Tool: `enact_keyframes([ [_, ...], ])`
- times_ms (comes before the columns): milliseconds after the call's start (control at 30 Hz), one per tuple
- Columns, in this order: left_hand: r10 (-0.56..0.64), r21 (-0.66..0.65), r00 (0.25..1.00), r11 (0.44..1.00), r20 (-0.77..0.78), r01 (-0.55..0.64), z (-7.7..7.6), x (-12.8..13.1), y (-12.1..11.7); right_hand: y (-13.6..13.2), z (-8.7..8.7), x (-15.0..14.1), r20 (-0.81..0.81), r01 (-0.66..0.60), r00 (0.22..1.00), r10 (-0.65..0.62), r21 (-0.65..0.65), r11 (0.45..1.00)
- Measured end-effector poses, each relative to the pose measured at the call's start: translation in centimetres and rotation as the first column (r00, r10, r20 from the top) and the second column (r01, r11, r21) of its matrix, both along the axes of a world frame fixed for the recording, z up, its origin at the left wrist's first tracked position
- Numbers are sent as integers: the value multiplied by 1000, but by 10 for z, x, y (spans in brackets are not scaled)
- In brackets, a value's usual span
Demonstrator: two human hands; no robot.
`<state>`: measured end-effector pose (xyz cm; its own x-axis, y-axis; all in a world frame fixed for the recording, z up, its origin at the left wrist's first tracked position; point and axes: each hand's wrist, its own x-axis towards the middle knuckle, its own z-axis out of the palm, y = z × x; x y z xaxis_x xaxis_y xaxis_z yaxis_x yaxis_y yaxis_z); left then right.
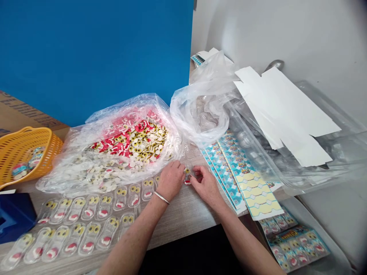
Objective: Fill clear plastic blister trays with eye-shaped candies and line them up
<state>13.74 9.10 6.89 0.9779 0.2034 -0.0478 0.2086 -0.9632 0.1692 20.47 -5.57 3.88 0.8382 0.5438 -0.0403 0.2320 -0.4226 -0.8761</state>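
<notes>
view: head, looking down at both hands over a wood-grain tabletop [183,218]
left hand [171,181]: narrow, fingers curled in, tips against a small clear blister [187,176], silver bangle [162,198] on the wrist
right hand [205,187]: narrow pinch, fingertips on that blister from the other side
held piece: between the hands, mostly hidden by fingers, yellow and red showing through the plastic
filled so far: rows of filled blisters [83,229] side by side, left of and below the hands
not yet used: a clear plastic bag [129,145] heaped with loose candy eyes and red-and-white pieces; stacked clear trays [329,149] under white card strips [281,114]; printed card sheets [241,172] just right of the right hand
finished-looking: printed cards with blisters [295,244] on a lower white surface, bottom right
edges: near tabletop edge just below the forearms, filled rows close to it
open room: a narrow bare strip between hands and edge
rest: yellow plastic basket [28,152], blue box [14,217], cardboard [25,110], blue panel [86,57]
</notes>
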Motion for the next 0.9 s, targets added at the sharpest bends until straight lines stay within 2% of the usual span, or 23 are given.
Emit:
enact_keyframes([
  [133,37,-2,999,999,-10,-37,0,2,-2,0,0,0,-11,8,1000,-8,2,1000],
  [233,102,-109,995,989,4,-101,4,0,-2,-1,-1,0,-12,8,1000,-8,14,1000],
  [333,171,-211,983,961,-64,-180,7,0,0,-1,-1,0,-16,4,1000,-3,15,1000],
  [433,190,-214,974,953,-124,-213,7,2,2,-1,0,0,-9,3,1000,-3,0,1000],
  [667,271,-209,951,931,-149,-298,4,5,3,-1,1,-1,9,-7,1000,7,-3,1000],
  [900,272,-206,952,932,-143,-298,1,3,3,-1,0,-2,-10,-8,1000,8,-11,1000],
])
